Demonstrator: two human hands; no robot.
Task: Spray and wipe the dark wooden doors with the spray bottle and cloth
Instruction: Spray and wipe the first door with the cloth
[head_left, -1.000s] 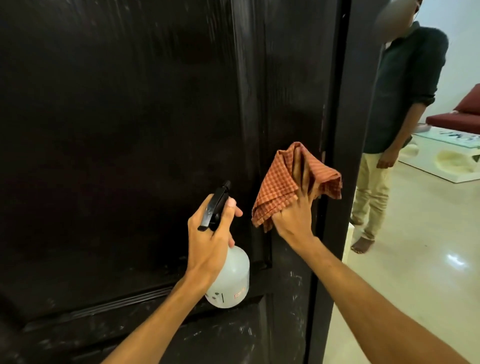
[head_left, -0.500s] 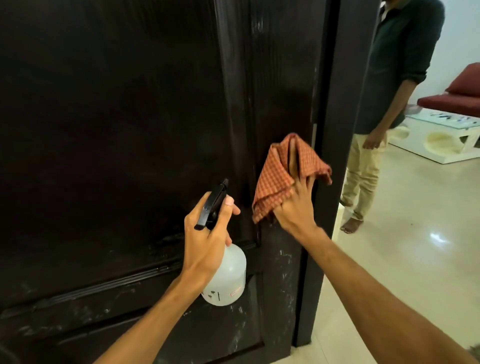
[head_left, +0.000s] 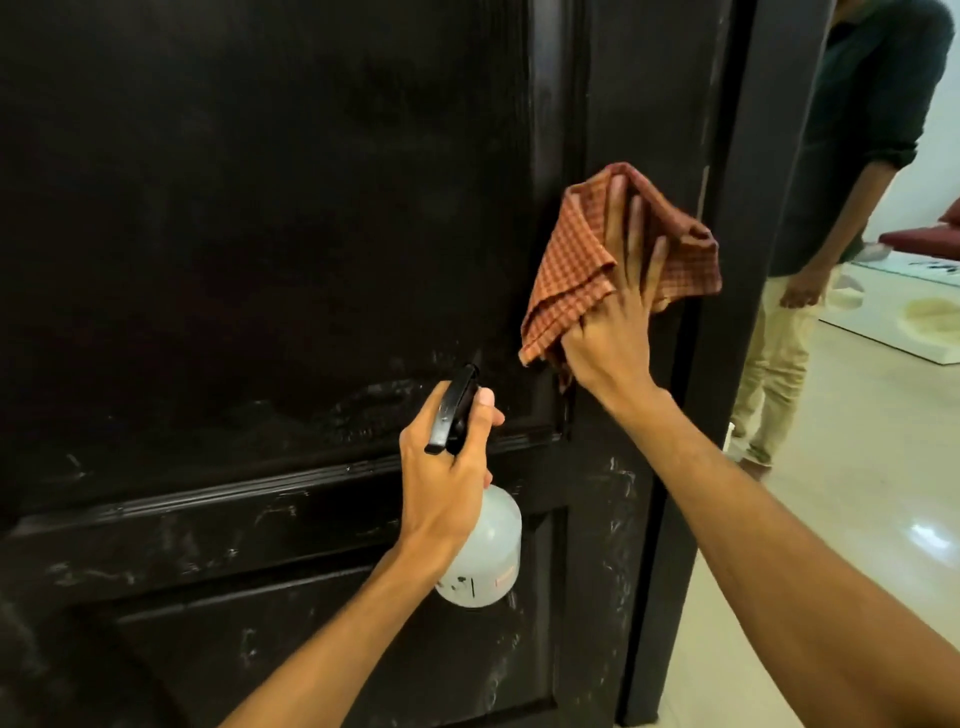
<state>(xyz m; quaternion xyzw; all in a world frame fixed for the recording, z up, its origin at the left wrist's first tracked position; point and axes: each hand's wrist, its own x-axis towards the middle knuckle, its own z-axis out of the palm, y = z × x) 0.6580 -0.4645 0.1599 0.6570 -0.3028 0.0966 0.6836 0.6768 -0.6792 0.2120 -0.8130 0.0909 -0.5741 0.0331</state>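
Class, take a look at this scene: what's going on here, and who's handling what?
Someone is cleaning a dark wooden door. Their right hand presses an orange checked cloth against the door near its right edge, fingers straight. Their left hand grips a spray bottle by its black trigger head, lower down. Whitish streaks show on the lower panels. Another person stands beyond the door.

Our left hand (head_left: 447, 467) curls around the neck of the spray bottle (head_left: 488, 551), thumb up beside its black head, forearm rising from below. Our right hand (head_left: 613, 332) sits higher, fingers straight and spread, pressing flat on the cloth (head_left: 571, 260), arm stretched in from the lower right.
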